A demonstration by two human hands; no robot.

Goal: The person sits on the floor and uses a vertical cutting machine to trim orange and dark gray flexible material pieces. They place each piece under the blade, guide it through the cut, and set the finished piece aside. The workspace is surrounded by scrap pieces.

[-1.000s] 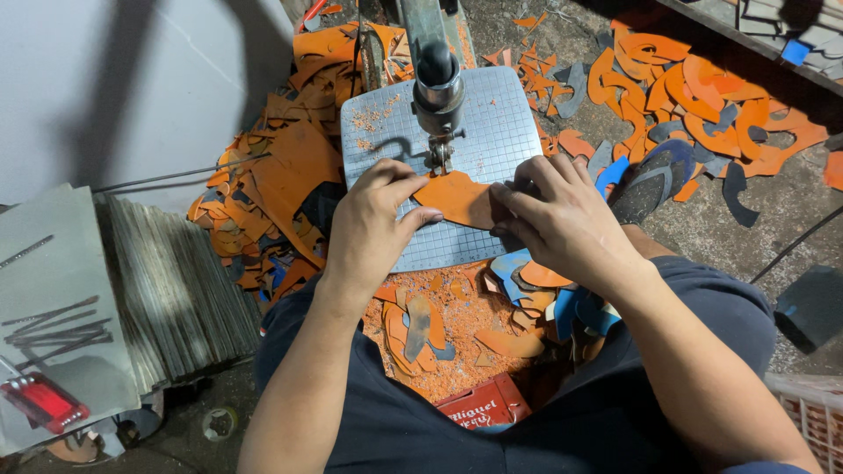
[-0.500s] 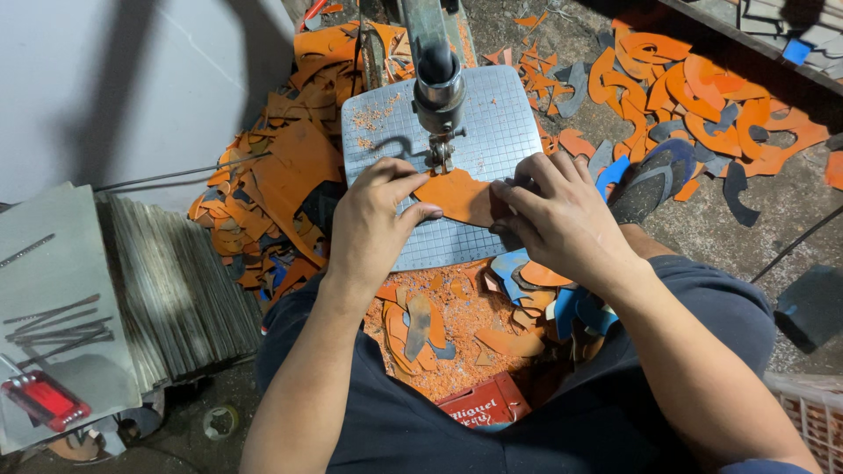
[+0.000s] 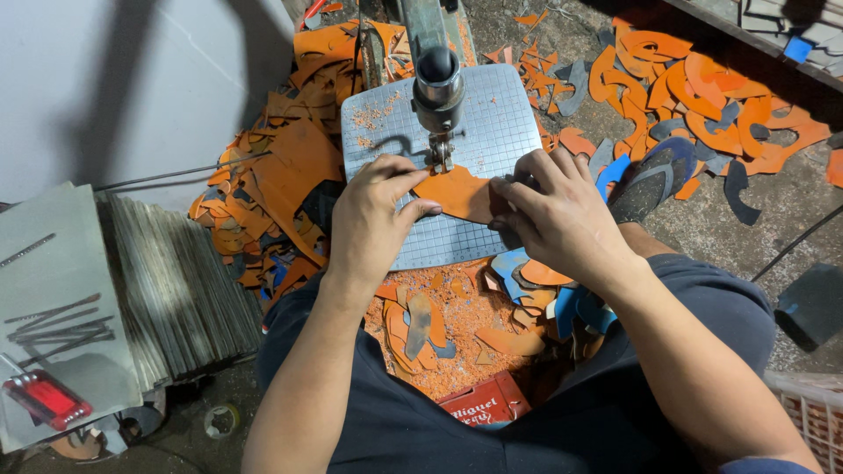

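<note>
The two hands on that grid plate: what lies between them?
Between the left hand and right hand lies an orange sheet piece, under the machine head, seen from the head camera.

It was a small workshop, probably for cutting sandal soles: a saw machine (image 3: pixel 437 88) stood over a gridded metal table (image 3: pixel 492 114), orange offcuts (image 3: pixel 702 88) littered the concrete floor (image 3: pixel 746 228), and stacked grey sheets (image 3: pixel 167 298) waited alongside.

Orange sheet piece (image 3: pixel 458 193), flat, irregular curved outline, lying on the grey gridded saw table (image 3: pixel 492 114), its upper edge at the blade, both side edges covered by fingers, middle showing
</note>
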